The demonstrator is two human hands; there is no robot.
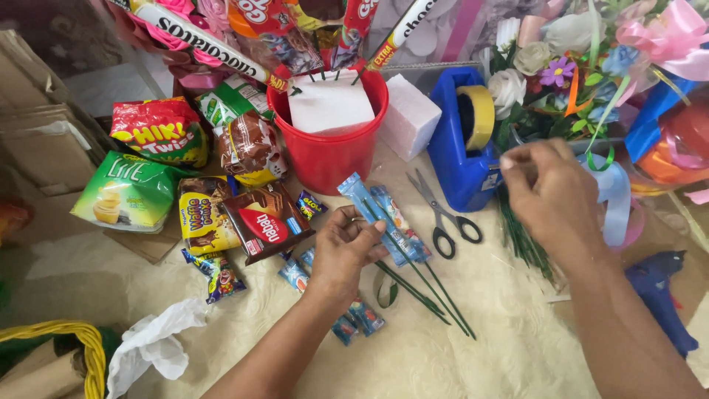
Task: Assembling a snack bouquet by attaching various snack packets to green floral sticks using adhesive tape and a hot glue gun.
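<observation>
- Blue foil, glossy and slim: two long candy sachets [384,214] fixed to thin green wire stems [425,284], held in my left hand [343,247]. My left grip is pinched around the sachets near their lower ends.
- Long axis runs diagonally, sachet tops toward the red bucket [330,151], stems trailing down and to my right across the counter [473,347].
- My right hand [550,196] is raised at the blue tape dispenser [461,159], fingertips pressed together as if on the tape end; I cannot tell whether tape is actually held. The yellow tape roll [481,117] sits upright in it.
- The sachets lie to the left of my right hand, well apart; my left hand is the nearer, already on them.
- Black-handled scissors [443,218] lie flat between both hands, blades pointing away from me.
- A white foam block [329,103] sits in the bucket, with green stems stuck in it.
- Crinkled snack packets [266,218] lie to the left; a bundle of spare green wires [521,240] lies under my right hand.
</observation>
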